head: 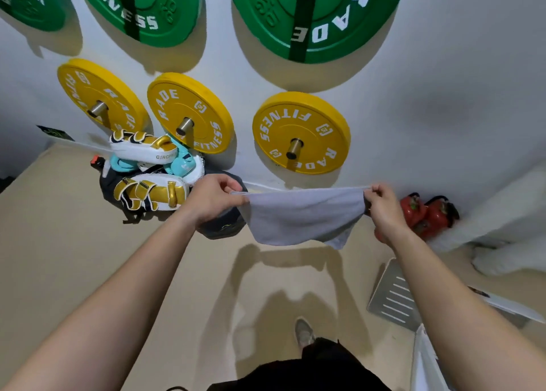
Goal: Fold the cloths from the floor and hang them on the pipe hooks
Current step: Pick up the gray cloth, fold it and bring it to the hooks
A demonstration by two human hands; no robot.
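Now cloth [301, 213] stretched L-R, both hands' grip

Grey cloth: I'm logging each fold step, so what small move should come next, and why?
Probably bring the left hand across to the right hand, folding the grey cloth in half. Each hand pinches a top corner, the top edge is stretched taut, and the cloth hangs clear of the floor, not yet narrowed.
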